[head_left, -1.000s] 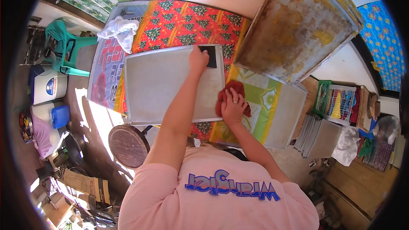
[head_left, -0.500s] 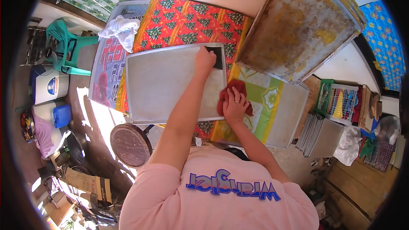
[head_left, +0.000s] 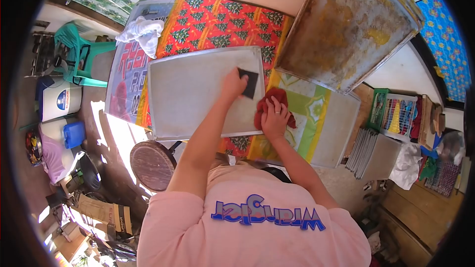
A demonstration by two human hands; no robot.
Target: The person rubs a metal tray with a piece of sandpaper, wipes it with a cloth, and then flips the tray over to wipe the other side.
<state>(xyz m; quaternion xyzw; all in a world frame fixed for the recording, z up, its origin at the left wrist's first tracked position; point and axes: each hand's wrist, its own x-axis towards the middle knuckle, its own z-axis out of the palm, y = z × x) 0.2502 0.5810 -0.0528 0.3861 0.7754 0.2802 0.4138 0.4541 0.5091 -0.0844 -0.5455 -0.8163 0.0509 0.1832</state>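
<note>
A flat grey metal tray with a raised rim lies on the table in front of me. My left hand grips a flat black pad, which rests against the tray's surface near its right end. Its exact kind I cannot make out. At the tray's right rim, a crumpled dark red cloth lies under my right hand, whose fingers are bent over it. A ring shows on one finger.
Large stained trays lean at the back right. A white cloth lies on the table's far left over printed covers. A round stool stands at the near left, a green chair beyond. Several thin trays stand at the right.
My left hand has drawn the black pad toward me along the tray's right end. My right hand stays on the red cloth. The view has shifted slightly.
</note>
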